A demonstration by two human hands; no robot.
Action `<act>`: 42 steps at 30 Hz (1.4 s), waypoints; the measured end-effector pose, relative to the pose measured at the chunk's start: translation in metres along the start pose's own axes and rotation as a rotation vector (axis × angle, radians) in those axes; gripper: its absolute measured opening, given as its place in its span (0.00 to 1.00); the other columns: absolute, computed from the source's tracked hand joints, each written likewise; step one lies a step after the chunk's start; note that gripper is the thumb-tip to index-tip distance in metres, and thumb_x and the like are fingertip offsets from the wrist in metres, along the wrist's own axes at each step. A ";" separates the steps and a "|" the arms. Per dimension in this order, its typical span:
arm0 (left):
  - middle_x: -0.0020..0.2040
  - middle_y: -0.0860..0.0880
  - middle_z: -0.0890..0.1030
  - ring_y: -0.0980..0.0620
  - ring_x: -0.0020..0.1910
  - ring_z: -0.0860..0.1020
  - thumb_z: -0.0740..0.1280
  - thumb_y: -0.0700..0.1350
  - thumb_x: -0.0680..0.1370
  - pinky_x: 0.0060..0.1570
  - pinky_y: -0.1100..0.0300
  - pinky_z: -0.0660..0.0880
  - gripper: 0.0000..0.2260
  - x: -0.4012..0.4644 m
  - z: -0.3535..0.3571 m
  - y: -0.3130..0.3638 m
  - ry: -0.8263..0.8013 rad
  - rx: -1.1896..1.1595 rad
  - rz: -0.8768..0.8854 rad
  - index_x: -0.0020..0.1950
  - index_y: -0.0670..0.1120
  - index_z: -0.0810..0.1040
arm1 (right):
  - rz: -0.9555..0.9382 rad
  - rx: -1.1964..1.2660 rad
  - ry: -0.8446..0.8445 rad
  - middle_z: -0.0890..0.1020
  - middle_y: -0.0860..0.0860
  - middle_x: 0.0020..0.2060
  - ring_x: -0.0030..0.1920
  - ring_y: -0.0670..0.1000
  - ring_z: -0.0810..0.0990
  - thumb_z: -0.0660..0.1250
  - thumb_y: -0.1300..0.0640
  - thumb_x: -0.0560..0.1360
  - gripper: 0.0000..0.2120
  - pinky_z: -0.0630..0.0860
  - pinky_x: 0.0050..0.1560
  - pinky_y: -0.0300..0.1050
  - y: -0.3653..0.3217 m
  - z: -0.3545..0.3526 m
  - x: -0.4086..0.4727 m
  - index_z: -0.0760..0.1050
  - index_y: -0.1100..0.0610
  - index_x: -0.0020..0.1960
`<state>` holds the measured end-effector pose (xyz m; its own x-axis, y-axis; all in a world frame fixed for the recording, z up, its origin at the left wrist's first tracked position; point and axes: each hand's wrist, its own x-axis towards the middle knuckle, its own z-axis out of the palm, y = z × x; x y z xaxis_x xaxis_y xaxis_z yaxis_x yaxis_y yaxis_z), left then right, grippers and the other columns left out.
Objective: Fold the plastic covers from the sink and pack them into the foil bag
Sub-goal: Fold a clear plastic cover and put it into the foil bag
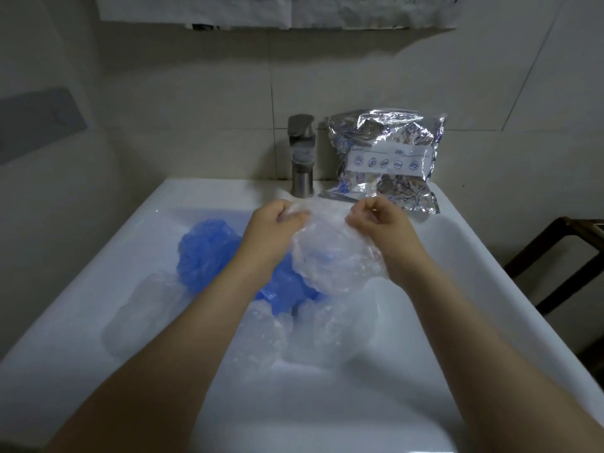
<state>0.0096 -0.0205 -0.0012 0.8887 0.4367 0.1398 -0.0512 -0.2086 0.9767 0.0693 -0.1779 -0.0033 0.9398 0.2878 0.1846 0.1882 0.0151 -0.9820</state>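
1. Progress check: looks early to me. The sink (98, 243) has plenty of loose covers in it, so most of the folding and packing is left. I can't tell whether anything is already inside the bag.

2. Far left of the basin there's a crumpled clear cover (143, 308) lying low, kind of blurry. Just beside it sits a blue cover (204, 253), bunched up, with more blue plastic running under the arms toward the middle.

3. The left hand (273, 223) is pinching the top edge of a clear plastic cover (333, 256), fingers curled around the rim. The cover hangs between both hands above the basin, puffed out and not folded yet.

4. The right hand (380, 217) is pinching the same rim on the other side, fingers curled in. So it's being stretched or lined up for a first fold, I'd guess.

5. Lower middle: more clear covers (261, 338) piled in the basin, waiting.

6. Behind the hands stands the faucet (302, 155). Just right of it, the foil bag (385, 158) leans against the tiled wall on the sink's back ledge, crinkled; I can't tell if its top is open.

7. In the way: the faucet sits close to the bag, and a dark stand (562, 253) is off to the far right.
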 end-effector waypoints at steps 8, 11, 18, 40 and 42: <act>0.36 0.49 0.78 0.53 0.37 0.77 0.61 0.41 0.79 0.41 0.59 0.73 0.09 0.008 -0.007 -0.010 -0.011 -0.253 -0.205 0.41 0.47 0.76 | -0.135 -0.428 0.281 0.76 0.47 0.47 0.45 0.45 0.73 0.63 0.55 0.78 0.05 0.67 0.40 0.34 0.002 -0.012 -0.004 0.75 0.54 0.51; 0.33 0.54 0.81 0.59 0.32 0.78 0.61 0.39 0.79 0.36 0.67 0.75 0.10 -0.002 -0.004 -0.005 -0.117 -0.166 -0.098 0.42 0.49 0.78 | -0.361 -0.446 0.054 0.76 0.44 0.53 0.53 0.38 0.72 0.62 0.57 0.78 0.12 0.66 0.51 0.25 -0.009 -0.004 -0.010 0.74 0.55 0.61; 0.36 0.54 0.80 0.59 0.28 0.75 0.64 0.37 0.76 0.29 0.68 0.71 0.12 -0.023 0.002 0.012 -0.431 -0.279 -0.038 0.56 0.49 0.76 | -0.192 -0.576 -0.185 0.83 0.52 0.48 0.49 0.54 0.81 0.72 0.62 0.69 0.16 0.76 0.54 0.50 0.008 -0.011 -0.003 0.77 0.56 0.56; 0.33 0.50 0.78 0.59 0.35 0.75 0.66 0.59 0.70 0.38 0.63 0.71 0.18 -0.009 -0.005 -0.015 -0.479 0.603 0.529 0.38 0.44 0.81 | -0.483 -0.471 0.131 0.79 0.48 0.47 0.47 0.44 0.75 0.58 0.66 0.66 0.19 0.71 0.50 0.33 -0.016 -0.030 0.003 0.79 0.56 0.52; 0.35 0.50 0.80 0.55 0.36 0.76 0.59 0.61 0.71 0.39 0.57 0.71 0.22 -0.007 -0.006 -0.014 -0.496 0.714 0.555 0.40 0.45 0.82 | -0.577 -0.513 -0.129 0.79 0.43 0.43 0.42 0.39 0.75 0.57 0.68 0.67 0.18 0.69 0.45 0.29 -0.022 -0.019 -0.008 0.79 0.53 0.48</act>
<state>0.0007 -0.0153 -0.0144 0.9190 -0.2557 0.3002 -0.3725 -0.8127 0.4480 0.0632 -0.1990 0.0179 0.6181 0.4787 0.6235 0.7752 -0.2393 -0.5847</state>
